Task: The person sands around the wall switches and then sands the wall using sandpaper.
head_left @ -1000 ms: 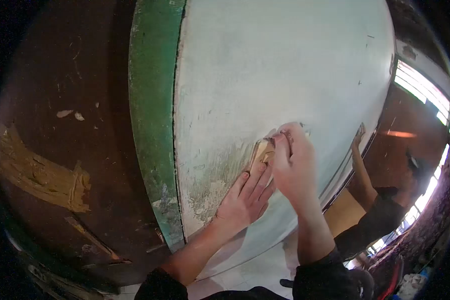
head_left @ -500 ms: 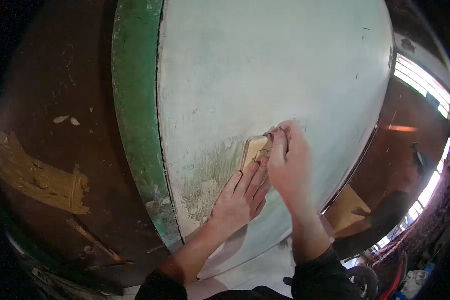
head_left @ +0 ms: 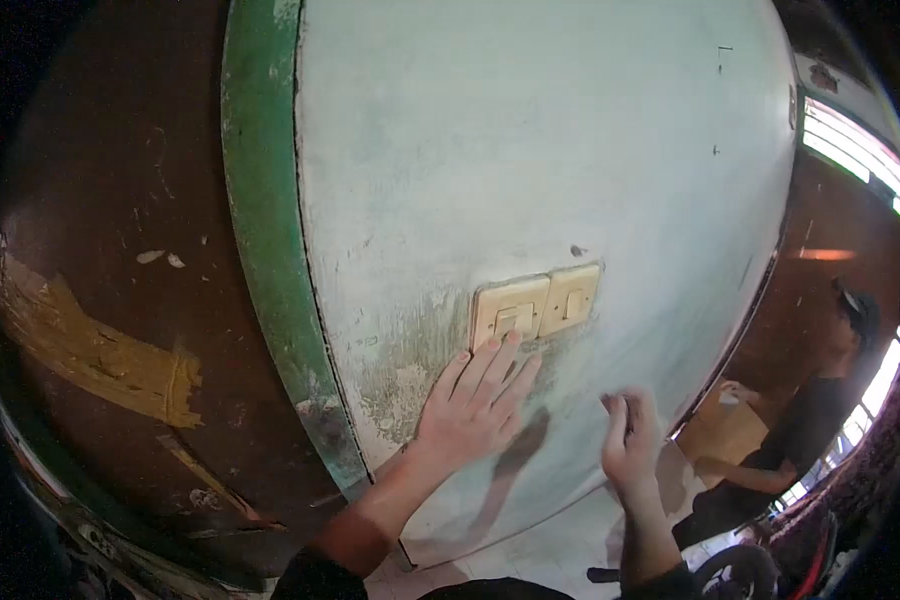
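Note:
Two yellowed light switches (head_left: 485, 305) sit side by side on a pale, scuffed wall (head_left: 450, 180). My left hand (head_left: 470, 410) lies spread against the wall just below them, its fingertips touching the lower part of the left switch plate. It holds nothing. Off the wall, lower and to the right, my right hand (head_left: 632, 445) is closed with thumb and fingers pinched together. A small dark bit shows at its fingertips, too small to name. Around the switches the paint is worn and stained, with flaking patches on the left.
A green door frame (head_left: 260, 200) borders the wall on the left, beside a brown panel (head_left: 120, 130) with a tan smear. At the right a person (head_left: 815, 430) in dark clothes and a cap is near a brown board (head_left: 725, 435). Barred windows (head_left: 850, 140) stand behind.
My right hand has left the switches and moved down to the right, uncovering the right switch. My left hand stays at the left switch. The person at right has come into clearer view.

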